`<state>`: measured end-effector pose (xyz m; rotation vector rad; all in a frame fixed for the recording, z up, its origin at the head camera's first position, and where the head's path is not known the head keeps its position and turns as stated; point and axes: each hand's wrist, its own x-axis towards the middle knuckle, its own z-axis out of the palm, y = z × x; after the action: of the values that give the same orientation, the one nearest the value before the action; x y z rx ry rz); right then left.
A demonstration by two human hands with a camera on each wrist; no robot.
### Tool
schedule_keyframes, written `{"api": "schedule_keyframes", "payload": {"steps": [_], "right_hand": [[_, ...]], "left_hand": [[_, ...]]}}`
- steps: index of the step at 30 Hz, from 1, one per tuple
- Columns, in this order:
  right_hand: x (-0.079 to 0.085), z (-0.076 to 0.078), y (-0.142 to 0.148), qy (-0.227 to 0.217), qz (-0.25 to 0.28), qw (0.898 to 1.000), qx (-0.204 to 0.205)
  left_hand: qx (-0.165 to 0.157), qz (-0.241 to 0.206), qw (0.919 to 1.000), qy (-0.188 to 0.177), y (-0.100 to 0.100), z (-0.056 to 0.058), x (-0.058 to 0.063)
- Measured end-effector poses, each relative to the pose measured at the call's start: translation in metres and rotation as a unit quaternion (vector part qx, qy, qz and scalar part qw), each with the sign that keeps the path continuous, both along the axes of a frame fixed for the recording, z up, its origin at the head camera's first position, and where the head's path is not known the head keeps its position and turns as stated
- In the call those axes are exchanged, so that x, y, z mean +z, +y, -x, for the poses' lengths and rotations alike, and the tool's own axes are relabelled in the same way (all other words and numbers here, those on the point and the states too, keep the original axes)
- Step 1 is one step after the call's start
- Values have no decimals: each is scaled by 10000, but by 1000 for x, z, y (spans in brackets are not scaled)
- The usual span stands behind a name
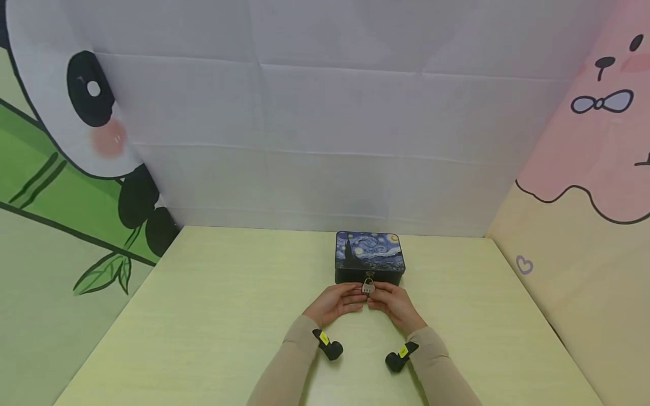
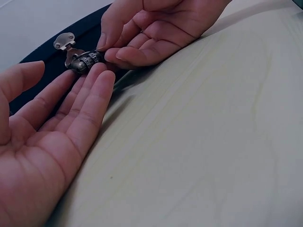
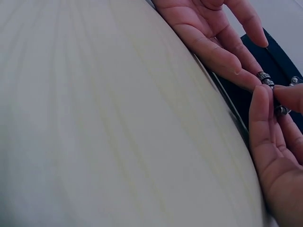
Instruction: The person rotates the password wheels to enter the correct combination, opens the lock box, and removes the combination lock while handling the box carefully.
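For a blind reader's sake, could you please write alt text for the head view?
A person's right hand pinches and left hand touches a small padlock at the front of a box decorated with a starry sky, on a pale table.

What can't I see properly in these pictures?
- What the padlock dials read: too small in the head view.
- Inside the box: hidden by its closed lid in the head view.
- Part of the left hand: cut off by the left edge in the left wrist view.
- Part of the right hand: cut off by the right edge in the right wrist view.
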<state>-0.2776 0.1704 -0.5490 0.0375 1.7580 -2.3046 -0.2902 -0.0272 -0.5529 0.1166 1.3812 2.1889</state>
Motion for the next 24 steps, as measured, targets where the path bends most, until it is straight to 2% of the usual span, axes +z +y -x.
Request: {"api": "schedule_keyframes", "payload": {"steps": [15,24], "right_hand": [[2,0,-1,6,-101,9998,-189],[2,-1,-2,-8,68,9999,-143]], "left_hand": [[-26,-7,10000,-24,1,2,-2],[30,95,9999,93,1,3,-4]]}}
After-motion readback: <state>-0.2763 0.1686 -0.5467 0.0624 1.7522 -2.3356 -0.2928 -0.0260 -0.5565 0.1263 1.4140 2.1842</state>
